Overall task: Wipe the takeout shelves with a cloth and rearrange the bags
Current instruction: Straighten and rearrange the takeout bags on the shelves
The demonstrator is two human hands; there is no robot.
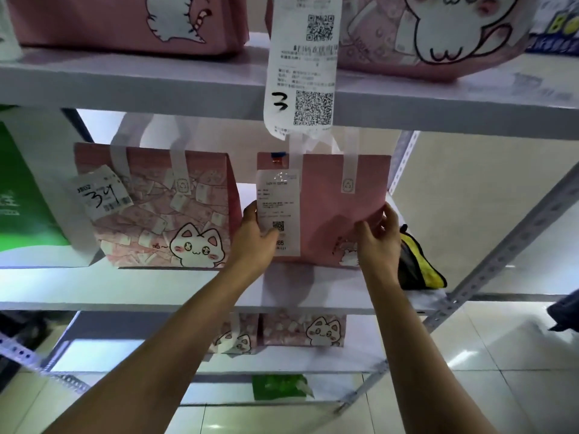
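So the white shelving rack [131, 86] took up pretty much the whole view, and the middle shelf [156, 286] was where everything was going on. Biggest thing on it was the wide pink cat-print bag [163, 214] with the "34" ticket, standing upright on the left, with a green bag [22, 195] further left. Just beside it on the right stood the smaller plain pink takeout bag [332, 198], upright, handles up, broad face toward the camera. The left hand [255, 236] was clamped on its left edge, thumb over the receipt [278, 211] stuck to the front, and the right hand [377, 242] gripped the right edge, fingers curled round it. So the bag sat squarely between both hands, neither one nearer, and I'd guess it could slide either way along the shelf. The yellow-and-black cloth [419, 264] lay bunched at the shelf's right end, just behind the right wrist. Couldn't tell what was inside any bag, tops were all closed.
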